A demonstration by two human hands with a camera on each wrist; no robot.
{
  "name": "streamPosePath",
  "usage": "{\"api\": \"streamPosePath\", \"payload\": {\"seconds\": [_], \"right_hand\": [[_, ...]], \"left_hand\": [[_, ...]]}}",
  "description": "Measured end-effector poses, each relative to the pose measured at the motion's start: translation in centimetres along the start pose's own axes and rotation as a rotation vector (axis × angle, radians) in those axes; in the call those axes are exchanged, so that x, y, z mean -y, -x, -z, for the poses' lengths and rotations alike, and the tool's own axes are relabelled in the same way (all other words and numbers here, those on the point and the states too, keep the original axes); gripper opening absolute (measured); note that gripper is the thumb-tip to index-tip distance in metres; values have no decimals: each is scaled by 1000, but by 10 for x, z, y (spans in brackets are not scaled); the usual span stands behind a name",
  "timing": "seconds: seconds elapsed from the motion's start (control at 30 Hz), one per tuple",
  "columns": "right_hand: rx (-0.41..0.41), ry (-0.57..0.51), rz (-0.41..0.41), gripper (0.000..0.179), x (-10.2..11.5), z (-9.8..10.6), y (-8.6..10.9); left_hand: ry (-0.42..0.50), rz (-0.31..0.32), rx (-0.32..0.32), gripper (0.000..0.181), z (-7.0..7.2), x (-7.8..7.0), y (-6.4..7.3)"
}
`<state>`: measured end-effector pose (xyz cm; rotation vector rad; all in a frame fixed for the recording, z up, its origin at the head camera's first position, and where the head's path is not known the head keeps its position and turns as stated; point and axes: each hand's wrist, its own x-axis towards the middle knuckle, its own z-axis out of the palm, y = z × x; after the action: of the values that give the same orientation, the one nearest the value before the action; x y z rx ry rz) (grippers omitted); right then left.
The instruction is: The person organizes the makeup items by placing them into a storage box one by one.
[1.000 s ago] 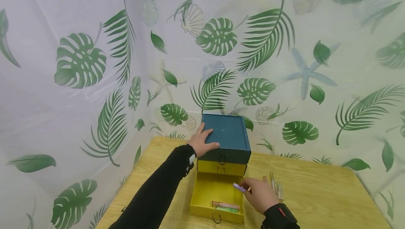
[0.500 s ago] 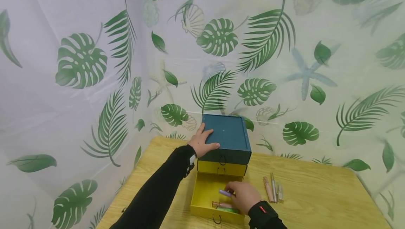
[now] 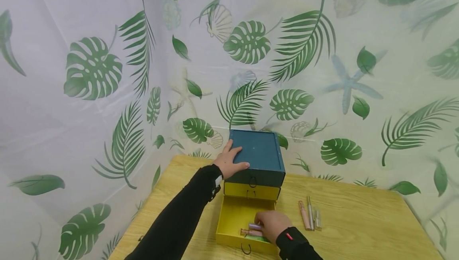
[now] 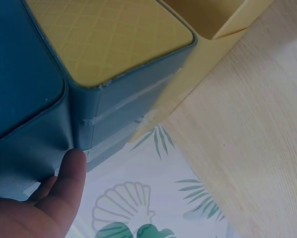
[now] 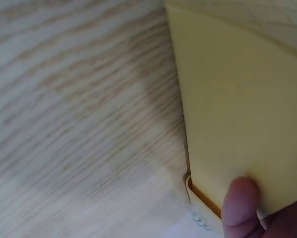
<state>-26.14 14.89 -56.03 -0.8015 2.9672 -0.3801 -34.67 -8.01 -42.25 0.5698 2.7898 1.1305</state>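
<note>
My left hand [image 3: 229, 163] rests spread on the left edge of a dark blue drawer box [image 3: 256, 146]; a finger [image 4: 71, 183] touches its side in the left wrist view. Below, a yellow drawer [image 3: 231, 214] is pulled out. Inside it, my right hand [image 3: 274, 225] pinches a slim purple tube [image 3: 255, 226], held low by a pink tube [image 3: 251, 232] and a partly covered green tube [image 3: 258, 238] near the drawer front. Whether the purple tube touches them I cannot tell. In the right wrist view a digit [image 5: 240, 201] shows against the yellow drawer wall [image 5: 233, 99]; the tube is hidden there.
On the wooden table [image 3: 358, 220], right of the drawer, lie a pink tube [image 3: 304, 215], a thin silver tube [image 3: 310, 214] and a short clear tube [image 3: 317, 219]. A second yellow drawer [image 3: 233, 188] sits closed above the pulled-out one. Leaf-patterned sheeting [image 3: 315, 60] hangs behind.
My right hand has carried the purple tube left over the drawer's right wall, then down beside the tubes inside. The left hand stays on the blue box.
</note>
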Motion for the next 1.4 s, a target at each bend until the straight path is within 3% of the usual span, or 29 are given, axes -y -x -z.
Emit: {"api": "streamPosePath", "payload": {"seconds": [0.23,0.53,0.7,0.9,1.13,1.4], "right_hand": [[41,13,13,9,-2,-1,-3],[30,8,20,10,-4,-4,-1],[22,-70,4,12,-5,4,4],[-60,-170,-23,14,-12,18,15],[-189,-236,-193,15,-35,25,26],[-185,-198,-401,24,-73,18,37]], "left_hand": [[-13,8,-5,74,-1,2,-3],[-5,21,0,74,-3,2,-2],[1,28,3,74,-3,3,-3],[-7,25,8,74,-2,1,-3],[-10,17,8,74,0,0,-3],[6,25,6,74,-3,1,-3]]}}
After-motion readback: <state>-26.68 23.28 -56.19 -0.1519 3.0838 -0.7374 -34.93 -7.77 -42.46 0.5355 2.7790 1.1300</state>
